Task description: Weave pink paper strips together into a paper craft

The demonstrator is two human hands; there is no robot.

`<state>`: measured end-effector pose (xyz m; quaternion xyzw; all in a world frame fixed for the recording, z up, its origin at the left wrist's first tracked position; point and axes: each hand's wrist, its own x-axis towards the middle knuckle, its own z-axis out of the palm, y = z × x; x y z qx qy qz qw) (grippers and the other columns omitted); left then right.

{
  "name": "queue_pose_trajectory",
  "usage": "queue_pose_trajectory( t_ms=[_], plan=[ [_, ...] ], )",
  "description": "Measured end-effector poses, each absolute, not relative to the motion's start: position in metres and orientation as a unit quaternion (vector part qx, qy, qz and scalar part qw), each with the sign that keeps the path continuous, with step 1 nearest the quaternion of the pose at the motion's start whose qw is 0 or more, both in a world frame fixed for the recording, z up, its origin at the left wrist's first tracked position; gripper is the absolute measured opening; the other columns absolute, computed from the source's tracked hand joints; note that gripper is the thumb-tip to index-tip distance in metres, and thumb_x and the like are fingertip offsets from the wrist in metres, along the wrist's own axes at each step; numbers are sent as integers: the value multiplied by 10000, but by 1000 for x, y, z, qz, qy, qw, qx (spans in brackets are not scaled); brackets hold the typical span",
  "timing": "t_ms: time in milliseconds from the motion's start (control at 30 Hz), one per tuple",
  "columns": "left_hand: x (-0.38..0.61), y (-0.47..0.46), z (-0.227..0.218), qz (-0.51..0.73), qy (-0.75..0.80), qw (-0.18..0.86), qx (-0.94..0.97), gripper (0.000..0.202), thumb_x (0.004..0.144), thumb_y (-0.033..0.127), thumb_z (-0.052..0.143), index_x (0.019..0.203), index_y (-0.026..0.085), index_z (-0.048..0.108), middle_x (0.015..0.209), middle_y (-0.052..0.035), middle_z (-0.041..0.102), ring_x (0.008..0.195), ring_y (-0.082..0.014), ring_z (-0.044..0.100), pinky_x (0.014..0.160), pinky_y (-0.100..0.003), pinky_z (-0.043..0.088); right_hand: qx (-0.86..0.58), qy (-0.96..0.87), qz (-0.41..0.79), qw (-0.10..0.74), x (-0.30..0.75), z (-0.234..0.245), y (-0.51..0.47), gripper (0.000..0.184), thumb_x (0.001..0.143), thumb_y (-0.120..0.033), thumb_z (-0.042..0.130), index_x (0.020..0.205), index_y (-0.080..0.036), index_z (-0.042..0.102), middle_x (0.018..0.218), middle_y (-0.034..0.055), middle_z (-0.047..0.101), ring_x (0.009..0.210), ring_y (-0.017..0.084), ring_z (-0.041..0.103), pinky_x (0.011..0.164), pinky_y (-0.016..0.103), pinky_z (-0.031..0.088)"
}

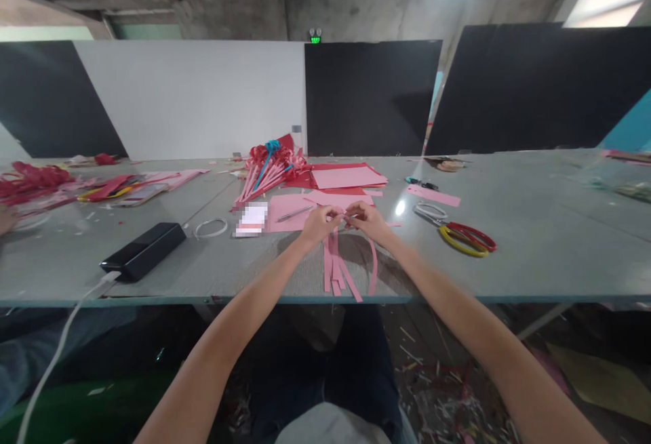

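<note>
My left hand and my right hand meet over the table, fingertips pinched on a small piece of pink paper strip. Most of that piece is hidden by the fingers. Below the hands, several loose pink paper strips fan toward the table's front edge. One curved strip runs down beneath my right hand; whether it joins the held piece I cannot tell. Behind my left hand, a pen rests on pink paper sheets.
Scissors with red and yellow handles lie to the right, near a pink paper piece. Finished-looking red and pink paper flowers are piled at the back, beside stacked pink sheets. A black box with a cable stands left.
</note>
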<state>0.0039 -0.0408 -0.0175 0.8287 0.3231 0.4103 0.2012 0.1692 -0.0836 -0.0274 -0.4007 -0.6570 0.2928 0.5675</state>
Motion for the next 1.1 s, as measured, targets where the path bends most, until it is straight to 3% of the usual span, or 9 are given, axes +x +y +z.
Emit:
queue_pose_trajectory(
  t_ms=[167,467,1100],
  plan=[
    [4,-41,-15,400,336,176,835,92,778,235,574,781,172,642,848,-36,676,808,-170,607,747,-252,434,-382,-653,328,565,170,-29,-82,357,653,-424,713,870,-234,503,741,-5,649,676,160,648,668,346,550],
    [3,-42,-13,395,304,210,841,159,811,232,559,766,148,686,844,-68,708,759,-191,614,685,-263,407,-385,-638,322,584,169,-31,-82,331,669,-383,696,882,-241,486,740,-10,641,670,165,652,624,340,553],
    [2,-37,-19,372,304,288,828,219,818,310,563,797,145,706,743,-25,685,666,-148,563,626,-240,389,-405,-660,311,551,168,-24,-90,322,691,-358,685,907,-242,475,781,8,656,707,179,664,647,358,567]
  ],
)
